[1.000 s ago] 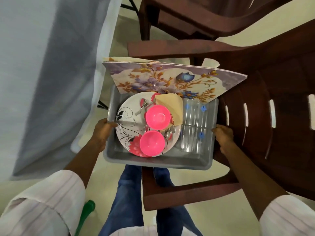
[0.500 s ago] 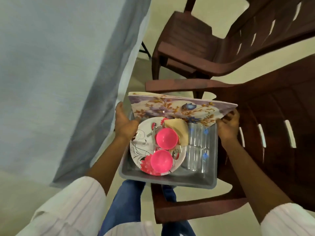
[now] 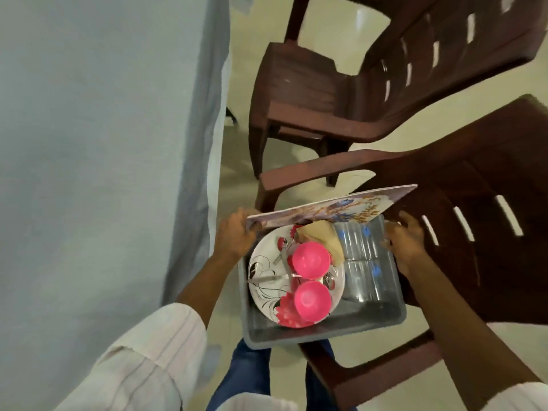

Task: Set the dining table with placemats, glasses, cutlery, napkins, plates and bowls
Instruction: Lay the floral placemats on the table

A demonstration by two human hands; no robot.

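Observation:
A grey tub (image 3: 326, 330) sits on a brown chair seat. Inside lies a white floral plate (image 3: 267, 262) carrying two pink bowls (image 3: 311, 259), cutlery (image 3: 281, 253) and a tan napkin (image 3: 323, 235). Clear glasses (image 3: 364, 262) lie beside the plate. Floral placemats (image 3: 341, 207) lie tilted across the tub's far end. My left hand (image 3: 237, 235) grips the placemats' left end. My right hand (image 3: 404, 241) curls over the tub's right rim, just below the placemats' right end.
The table, draped in a pale blue-grey cloth (image 3: 89, 143), fills the left side. The tub's brown plastic chair (image 3: 489, 232) has armrests in front and behind it. A second brown chair (image 3: 326, 93) stands further off on the pale floor.
Both hands slid from the tub's side rims toward its far end. My left hand took hold of the placemats, which now tilt up. The view swung toward the table.

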